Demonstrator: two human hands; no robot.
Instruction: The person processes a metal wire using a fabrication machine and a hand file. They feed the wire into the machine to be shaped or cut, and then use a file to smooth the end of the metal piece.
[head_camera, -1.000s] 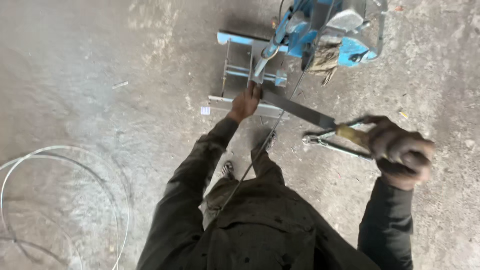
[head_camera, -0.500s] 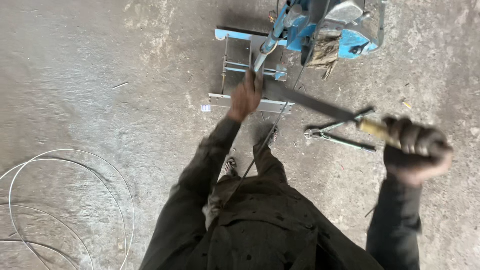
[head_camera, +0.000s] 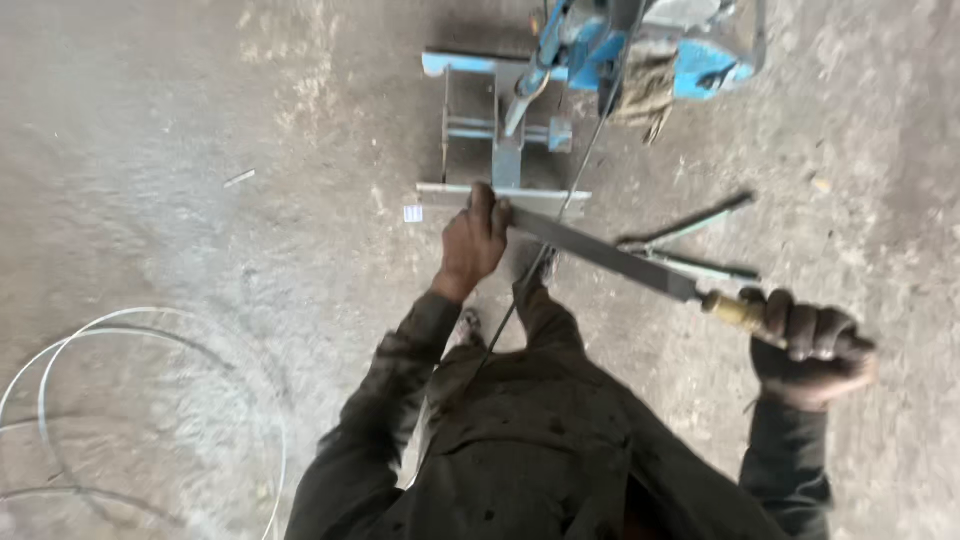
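- Head view is showing the right hand (head_camera: 810, 345) wrapping tight round the handle of a long file (head_camera: 600, 252), left hand (head_camera: 475, 240) pinching its tip over the frame (head_camera: 500, 195).
- Left fingers are sitting close to the edge; a slip could be scraping them.
- Wire (head_camera: 560, 230) is running close, risking a snag.

The blue machine (head_camera: 640, 45) is cut off by the top edge.

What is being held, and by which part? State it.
A long flat file, held at both ends: the right hand grips its yellowish handle, and the left hand has its fingers on the far tip.
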